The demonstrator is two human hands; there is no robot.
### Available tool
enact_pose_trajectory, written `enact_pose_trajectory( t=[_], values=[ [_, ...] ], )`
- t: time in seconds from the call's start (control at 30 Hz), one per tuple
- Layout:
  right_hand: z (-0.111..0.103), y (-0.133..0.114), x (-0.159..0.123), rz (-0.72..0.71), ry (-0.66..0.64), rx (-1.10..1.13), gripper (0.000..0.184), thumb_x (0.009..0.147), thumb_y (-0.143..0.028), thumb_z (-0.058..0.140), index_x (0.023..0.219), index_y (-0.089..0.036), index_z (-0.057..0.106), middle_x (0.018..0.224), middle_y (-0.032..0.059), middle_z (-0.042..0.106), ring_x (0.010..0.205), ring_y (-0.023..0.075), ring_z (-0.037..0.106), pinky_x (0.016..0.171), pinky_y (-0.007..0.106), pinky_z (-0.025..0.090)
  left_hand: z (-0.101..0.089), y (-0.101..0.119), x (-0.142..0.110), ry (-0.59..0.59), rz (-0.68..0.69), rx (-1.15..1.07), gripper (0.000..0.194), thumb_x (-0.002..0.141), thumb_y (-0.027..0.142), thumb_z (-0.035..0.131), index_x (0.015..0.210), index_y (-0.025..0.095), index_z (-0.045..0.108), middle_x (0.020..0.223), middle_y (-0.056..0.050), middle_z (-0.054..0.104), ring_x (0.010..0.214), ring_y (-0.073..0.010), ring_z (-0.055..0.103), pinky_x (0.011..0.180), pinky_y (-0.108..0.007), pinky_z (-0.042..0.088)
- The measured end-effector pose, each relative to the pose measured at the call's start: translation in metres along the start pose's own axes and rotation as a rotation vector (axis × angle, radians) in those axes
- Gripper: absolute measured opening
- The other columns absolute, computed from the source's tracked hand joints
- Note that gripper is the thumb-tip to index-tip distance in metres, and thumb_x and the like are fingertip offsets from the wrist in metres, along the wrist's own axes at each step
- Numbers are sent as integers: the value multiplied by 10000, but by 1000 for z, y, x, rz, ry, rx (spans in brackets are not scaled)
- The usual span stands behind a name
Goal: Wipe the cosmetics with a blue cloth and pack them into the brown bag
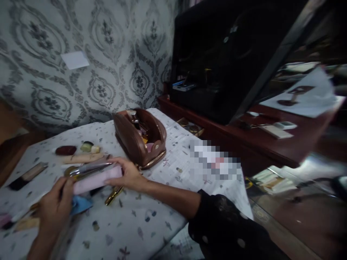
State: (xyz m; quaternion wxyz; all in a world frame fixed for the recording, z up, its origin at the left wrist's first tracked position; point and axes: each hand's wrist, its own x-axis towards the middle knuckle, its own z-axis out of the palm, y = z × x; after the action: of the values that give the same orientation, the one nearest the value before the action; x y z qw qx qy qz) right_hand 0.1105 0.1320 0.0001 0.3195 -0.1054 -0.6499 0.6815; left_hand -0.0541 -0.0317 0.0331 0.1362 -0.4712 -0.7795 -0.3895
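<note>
A pale pink tube point(94, 180) spans the gap between my two hands above the table. My right hand point(130, 176) grips its right end, thumb below and fingers over the top. At the other end, the closed fingers of my left hand point(55, 206) pinch it, slightly blurred. Just behind the tube is a shiny silver item point(90, 168), partly covered. Under it lie a blue piece point(81, 204) and a gold tube point(114, 195). The brown cosmetic bag point(130, 142) stands open beyond my right hand, with several cosmetics inside.
A patterned white cloth point(151, 231) covers the table. Left of the bag lie a dark red item point(65, 150), a small green item point(86, 146), a beige tube point(82, 158) and a black-capped bottle point(28, 176). A large black screen point(217, 61) stands on a red-brown cabinet point(284, 144) to the right.
</note>
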Motion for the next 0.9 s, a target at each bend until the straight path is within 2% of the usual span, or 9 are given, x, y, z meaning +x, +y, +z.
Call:
enact_pose_trajectory(
  t=[0.1, 0.2, 0.3, 0.47, 0.6, 0.7, 0.8, 0.9],
  values=[
    [2, -3, 0, 69, -12, 141, 737, 567, -365, 867, 1210, -202, 546, 789, -47, 605, 611, 91, 552, 576, 205, 483, 0, 22, 5, -24, 29, 27, 337, 912, 433, 397, 689, 241, 561, 506, 52, 459, 480, -149, 463, 466, -269, 385],
    [3, -4, 0, 133, 8, 246, 733, 592, -318, 848, 1227, -211, 497, 805, -44, 604, 596, 84, 541, 550, 204, 481, 3, 22, 5, -67, 10, -18, 329, 932, 400, 373, 715, 205, 524, 537, 56, 450, 501, -120, 454, 502, -243, 357],
    [3, -1, 2, 168, 76, 288, 635, 607, -329, 835, 1146, -200, 527, 818, -31, 607, 657, 99, 566, 580, 212, 495, 4, 18, 2, -110, -22, -53, 321, 956, 375, 358, 717, 200, 484, 554, 58, 427, 526, -111, 446, 545, -239, 337],
    [0, 1, 2, 130, 81, 207, 569, 645, -344, 812, 1123, -187, 548, 839, -11, 618, 719, 118, 567, 618, 231, 489, 7, 19, -1, -127, -105, -134, 333, 964, 378, 340, 707, 202, 458, 579, 51, 419, 551, -113, 429, 570, -248, 318],
    [0, -5, -1, -8, 37, 41, 537, 694, -301, 774, 1165, -192, 540, 915, 15, 621, 774, 132, 566, 663, 243, 477, 13, 9, 1, -107, -214, -273, 393, 957, 437, 347, 694, 189, 500, 612, 28, 474, 607, -130, 464, 605, -254, 362],
    [1, -9, -2, -80, 38, -45, 501, 724, -293, 748, 1171, -197, 542, 940, 33, 621, 809, 149, 575, 684, 256, 480, 19, 2, 1, -136, -250, -348, 435, 949, 483, 338, 666, 192, 492, 591, 27, 454, 588, -133, 453, 598, -260, 381],
    [0, -10, -1, -58, 51, -21, 505, 709, -306, 762, 1149, -199, 538, 882, 18, 620, 736, 134, 569, 623, 242, 476, 22, 2, 0, -125, -246, -361, 435, 953, 501, 333, 687, 194, 490, 621, 25, 458, 619, -138, 463, 625, -262, 387],
    [0, -10, 0, 78, 36, 65, 549, 668, -368, 797, 1107, -200, 513, 745, -27, 607, 547, 97, 518, 487, 218, 435, 20, 8, -2, -79, -214, -325, 393, 967, 476, 337, 751, 194, 504, 683, 15, 495, 678, -146, 489, 661, -263, 386]
  ],
)
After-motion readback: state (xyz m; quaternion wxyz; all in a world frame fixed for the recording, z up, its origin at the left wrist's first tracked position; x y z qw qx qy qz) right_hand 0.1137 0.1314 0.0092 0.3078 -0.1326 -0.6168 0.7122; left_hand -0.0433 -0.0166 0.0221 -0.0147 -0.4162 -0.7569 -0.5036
